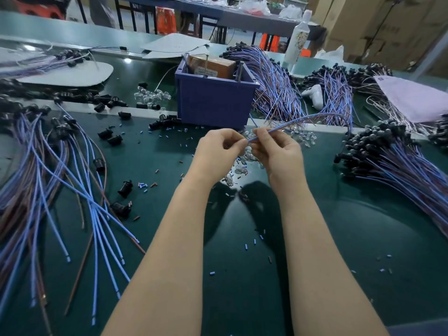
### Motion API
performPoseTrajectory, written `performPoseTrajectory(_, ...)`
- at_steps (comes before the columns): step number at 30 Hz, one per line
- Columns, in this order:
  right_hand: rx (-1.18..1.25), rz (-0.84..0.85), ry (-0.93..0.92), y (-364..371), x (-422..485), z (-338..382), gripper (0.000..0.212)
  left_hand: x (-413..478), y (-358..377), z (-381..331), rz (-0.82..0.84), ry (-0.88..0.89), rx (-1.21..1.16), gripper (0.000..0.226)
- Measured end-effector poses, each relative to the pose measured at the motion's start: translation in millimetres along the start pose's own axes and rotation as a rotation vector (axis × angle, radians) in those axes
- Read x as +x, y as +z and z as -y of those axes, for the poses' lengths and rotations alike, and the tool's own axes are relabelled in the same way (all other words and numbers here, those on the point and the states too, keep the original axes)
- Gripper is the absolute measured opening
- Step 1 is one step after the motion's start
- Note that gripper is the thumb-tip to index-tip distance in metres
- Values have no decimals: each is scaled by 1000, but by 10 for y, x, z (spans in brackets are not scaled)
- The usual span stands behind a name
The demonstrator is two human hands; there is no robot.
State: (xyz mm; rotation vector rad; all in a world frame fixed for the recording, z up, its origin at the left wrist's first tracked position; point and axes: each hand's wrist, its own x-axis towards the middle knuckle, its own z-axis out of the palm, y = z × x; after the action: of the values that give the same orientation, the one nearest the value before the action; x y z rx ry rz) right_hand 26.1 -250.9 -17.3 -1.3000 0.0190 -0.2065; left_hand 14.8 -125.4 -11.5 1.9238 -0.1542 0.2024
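Blue wire [274, 129] is held above the green table [339, 214], just in front of a blue bin [215, 100]. Its near end is pinched between thumb and forefinger of the left hand [218, 149], and it is gripped just beside that by the curled fingers of the right hand [276, 151]. From there the wire arches away to the right. Clear bulbs [306, 138] are scattered beneath the hands, and wire bundles [400, 166] are heaped to either side.

My green table [339, 238]: loose blue wires [48, 178] along its left edge, socketed wire bundles [400, 161] at the right edge, purple bin [215, 103] mid-surface, insulation offcuts [252, 243] scattered near me.
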Motion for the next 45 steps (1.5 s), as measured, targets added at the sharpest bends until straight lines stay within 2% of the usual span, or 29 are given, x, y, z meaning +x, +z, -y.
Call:
performPoseTrajectory(3, 21, -86, -34, -33, 12, -1, 13, 21, -36, 57, -41, -39, 14, 11)
performPoseTrajectory(14, 86, -182, -75, -81, 24, -17, 18, 30, -66, 82, -21, -153, -112, 17)
performPoseTrajectory(18, 287, -338, -71, -239, 70, 66, 18, 74, -213, 201, -164, -233, -47, 21)
performPoseTrajectory(21, 342, -322, -17, -172, 50, 52, 16, 68, -156, 155, -276, -219, 28, 19)
performPoseTrajectory(23, 378, -293, 22, -77, 36, 36, 14, 45, -82, 100, -230, -164, 166, 28)
performPoseTrajectory(25, 449, -275, 40, -7, 30, 42, 12, 40, -37, 72, -131, -99, 184, 31)
performPoseTrajectory(28, 479, -203, 60, 99, -12, 19, 14, -19, 65, -39, 78, -61, -134, 21)
performPoseTrajectory(30, 422, -136, 82, 196, -64, -23, 16, -40, 158, -96, 107, -47, -297, 17)
performPoseTrajectory(33, 211, -77, 154, 282, -134, -25, 19, -12, 215, -113, -89, -93, -467, 15)
performPoseTrajectory(36, -199, 104, 190, 287, -189, 39, 35, 14, 167, -86, -265, -197, -662, 20)
performPoseTrajectory(38, -393, 221, 59, 304, -243, 88, 36, 41, 98, -58, -355, -259, -798, 23)
performPoseTrajectory(39, -472, 203, -91, 314, -262, 115, 34, 60, 67, -37, -402, -283, -834, 25)
performPoseTrajectory(41, -651, 43, -447, 304, -271, 167, 24, 83, 21, 1, -482, -328, -852, 28)
performPoseTrajectory(42, -738, -8, -550, 291, -269, 180, 19, 88, 5, 15, -514, -345, -857, 28)
performPoseTrajectory(43, -831, 2, -561, 273, -263, 188, 18, 96, -10, 25, -540, -356, -869, 28)
performPoseTrajectory(45, -977, 144, -389, 220, -233, 148, 23, 108, -40, 32, -582, -357, -911, 27)
